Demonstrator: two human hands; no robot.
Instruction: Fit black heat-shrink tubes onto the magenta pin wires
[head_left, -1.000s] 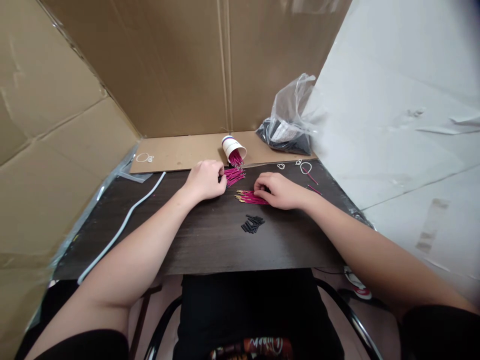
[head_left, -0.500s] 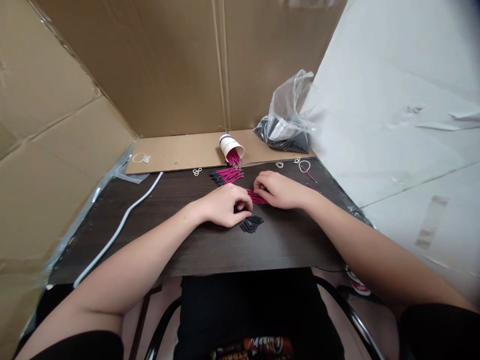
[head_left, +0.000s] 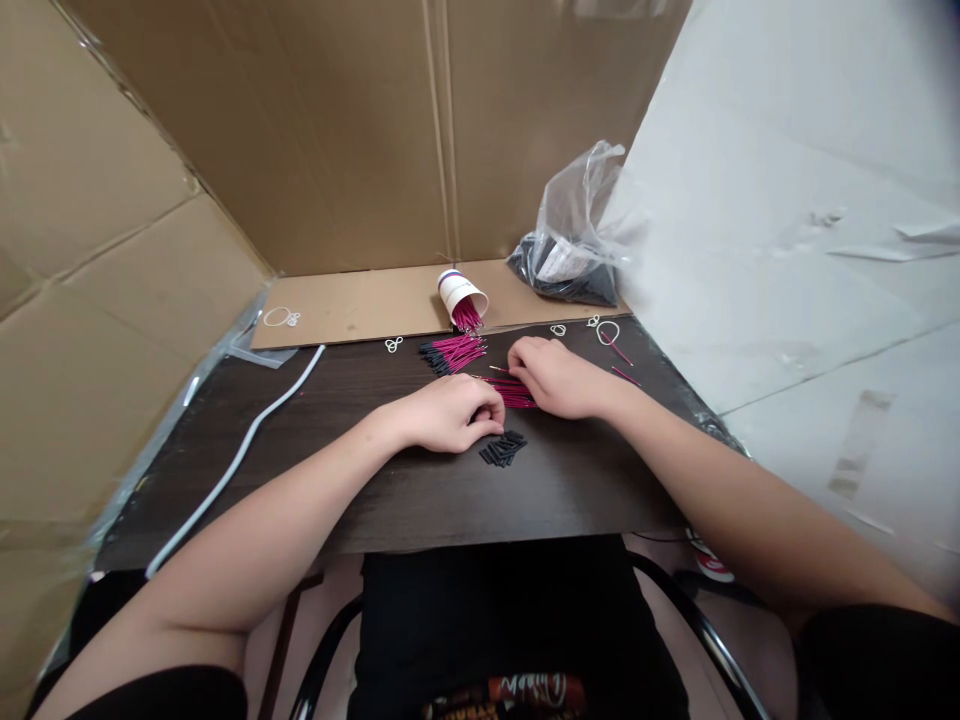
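Note:
My left hand (head_left: 454,412) is closed in a pinch, its fingertips at the edge of a small pile of short black tubes (head_left: 504,450). Anything inside that pinch is too small to make out. My right hand (head_left: 556,376) has its fingers closed over the right end of a row of pink wires (head_left: 516,392) on the table. From its fingertips one pink wire with a bare metal tip sticks out to the left. Behind the hands lies a bunch of pink wires with black ends (head_left: 453,354).
A tipped paper cup (head_left: 456,288) with pink wires in its mouth lies on a cardboard strip (head_left: 345,305). A plastic bag of black pieces (head_left: 574,265) stands right of it. White rubber bands (head_left: 394,344) and a grey tube (head_left: 247,440) lie around. Cardboard walls (head_left: 300,130) enclose the table.
A wire tip now shows left of my right fingertips, raised apart from the row. More of the wire row is visible between the hands. My left hand has hardly moved.

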